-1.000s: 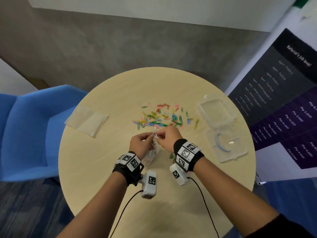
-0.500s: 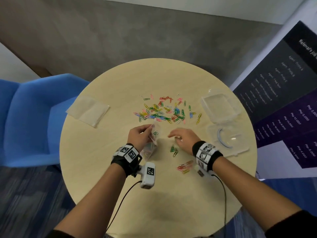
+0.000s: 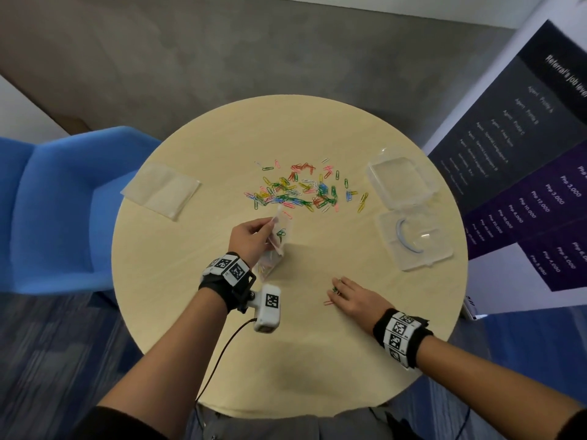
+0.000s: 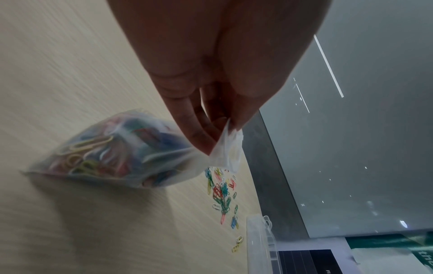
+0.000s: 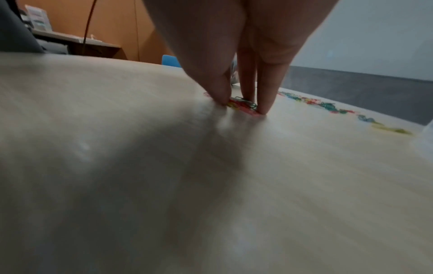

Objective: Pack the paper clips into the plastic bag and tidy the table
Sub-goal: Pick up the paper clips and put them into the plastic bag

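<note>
Two hands now apart: right hand's (image 3: pixel 355 299) straight fingers press stray paper clips (image 3: pixel 329 302) lower right, next for plastic bag (image 3: pixel 282 230) left hand (image 3: pixel 251 238) pinches

A round worktop (image 3: pixel 286 369) of pale wood grain stands in the middle of the room. To its left sits a blue upholstered chair (image 3: pixel 63 211), close against the worktop's rim. Beyond the worktop lies grey floor (image 3: pixel 270 58), and past that a strip of white wall (image 3: pixel 413 3). At the worktop's near side the floor is a streaked blue carpet (image 3: pixel 47 360). To the worktop's right stands a banner (image 3: pixel 524 160) with dark grey and purple panels and white print. The right wrist view shows, past the worktop's rim, an orange-brown wall (image 5: pixel 112 24) and a low desk (image 5: pixel 77 41) carrying blurred things. The light is soft and even.
</note>
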Demonstrator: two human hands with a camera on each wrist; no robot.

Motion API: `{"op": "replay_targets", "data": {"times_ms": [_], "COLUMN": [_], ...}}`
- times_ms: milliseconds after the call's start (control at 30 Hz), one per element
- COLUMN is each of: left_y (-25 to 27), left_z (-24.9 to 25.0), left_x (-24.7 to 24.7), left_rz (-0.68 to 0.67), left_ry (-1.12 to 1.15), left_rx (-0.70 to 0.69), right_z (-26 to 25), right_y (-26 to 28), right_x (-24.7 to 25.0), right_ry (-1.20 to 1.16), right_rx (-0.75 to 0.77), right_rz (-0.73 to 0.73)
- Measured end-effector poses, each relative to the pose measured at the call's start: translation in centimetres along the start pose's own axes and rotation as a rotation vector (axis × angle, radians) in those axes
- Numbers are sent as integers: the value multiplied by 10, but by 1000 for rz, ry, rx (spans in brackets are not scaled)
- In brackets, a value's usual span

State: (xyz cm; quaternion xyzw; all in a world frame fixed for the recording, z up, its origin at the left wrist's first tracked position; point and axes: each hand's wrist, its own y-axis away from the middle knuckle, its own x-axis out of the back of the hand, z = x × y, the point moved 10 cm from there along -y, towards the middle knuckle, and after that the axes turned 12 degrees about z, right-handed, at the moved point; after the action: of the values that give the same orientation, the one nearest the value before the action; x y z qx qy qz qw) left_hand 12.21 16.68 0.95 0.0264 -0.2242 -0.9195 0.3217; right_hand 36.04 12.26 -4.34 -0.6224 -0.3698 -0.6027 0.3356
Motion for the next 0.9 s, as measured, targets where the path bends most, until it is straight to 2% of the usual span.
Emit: {"op": "replay_targets", "data": {"times_ms": [133, 367, 433, 500, 533, 567, 633, 667, 733, 800, 900], "left_y": [5, 12, 13, 15, 16, 17, 17, 16, 16, 16, 17], "left_z": [-1, -8, -10, -9, -9, -9, -9, -9, -10, -10, -10], "left_x": [5, 5, 3, 0, -2, -3, -5, -5, -8, -10, -13], "left_rz": [4, 5, 9, 0, -6, -11, -15, -16, -18, -21, -22], "left_ry": [-9, -22, -30, -32, -34, -35, -44, -51, -58, -65, -93], "left_rx": [-21, -3, 0, -2, -5, -8, -14, -16, -19, -22, -30], "right_z": [-2, 25, 55, 92, 111, 125, 123, 108, 76, 55, 47], "right_y": [-16, -59, -71, -72, -68, -62, -54, -61, -84, -105, -123], "right_x": [13, 21, 30, 40, 44, 46, 37, 38, 53, 66, 77], "right_ry": [25, 62, -19, -232, -375, -572, -1140, -1408, -1674, -1666, -1364], "right_rx": [47, -114, -305, -615, -783, -952, -1208, -1233, -1143, -1023, -916], "right_rz": [60, -153, -133, -36, 59, 160, 292, 297, 230, 175, 141]}}
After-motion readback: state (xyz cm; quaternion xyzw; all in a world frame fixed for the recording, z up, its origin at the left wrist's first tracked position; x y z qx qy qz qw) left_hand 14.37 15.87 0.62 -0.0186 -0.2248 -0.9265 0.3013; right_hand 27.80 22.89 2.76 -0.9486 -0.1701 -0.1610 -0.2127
